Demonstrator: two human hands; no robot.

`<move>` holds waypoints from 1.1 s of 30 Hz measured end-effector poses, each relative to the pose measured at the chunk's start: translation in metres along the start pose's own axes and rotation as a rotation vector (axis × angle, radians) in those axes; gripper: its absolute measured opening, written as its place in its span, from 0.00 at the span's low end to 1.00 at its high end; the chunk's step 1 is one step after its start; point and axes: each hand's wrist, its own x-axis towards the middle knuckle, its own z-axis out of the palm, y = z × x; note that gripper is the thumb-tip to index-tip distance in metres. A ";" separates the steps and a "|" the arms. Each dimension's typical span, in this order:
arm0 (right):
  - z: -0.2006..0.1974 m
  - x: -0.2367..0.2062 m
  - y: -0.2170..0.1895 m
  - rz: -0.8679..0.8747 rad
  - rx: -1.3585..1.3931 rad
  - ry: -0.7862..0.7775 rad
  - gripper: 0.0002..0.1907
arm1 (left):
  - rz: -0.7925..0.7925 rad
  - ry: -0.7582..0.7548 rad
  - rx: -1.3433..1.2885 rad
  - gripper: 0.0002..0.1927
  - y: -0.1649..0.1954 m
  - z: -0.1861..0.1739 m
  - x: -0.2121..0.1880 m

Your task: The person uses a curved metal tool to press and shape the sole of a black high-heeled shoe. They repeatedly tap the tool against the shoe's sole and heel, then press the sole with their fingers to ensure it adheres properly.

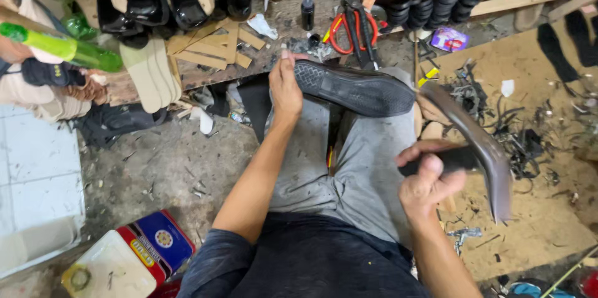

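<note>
1. On your lap, sole up: your left hand [285,89] is curled round the heel end of the black shoe [355,89], thumb and fingers closed on its edge. The shoe lies across your knees, toe pointing to your right.
2. Your right hand [430,179] is wrapped tight round a dark handle; the tool [476,145] it carries is a hammer or broad blade, blurred, and I cannot tell which. Its long head hangs just beside the toe, not touching.
3. Judgement: you are working on the sole. Keep the left grip firm so the shoe does not roll on your grey trousers [367,173], and hold those fingers back on the heel, away from where the tool lands.
4. Bring the tool down flat on the sole, near the toe first; a skewed stroke could slide off the rubber towards your thigh.
5. Further out: red-handled scissors [352,27] and a small black bottle [308,13] lie on the wooden bench [205,77] beyond the shoe.
6. Dark scraps [523,142] litter the board at your right; a red and blue tin [156,245] sits by your left elbow.
</note>
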 end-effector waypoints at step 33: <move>-0.052 0.118 -0.044 -0.041 -0.852 -0.836 0.15 | -0.367 -0.278 -0.350 0.12 0.029 -0.029 -0.024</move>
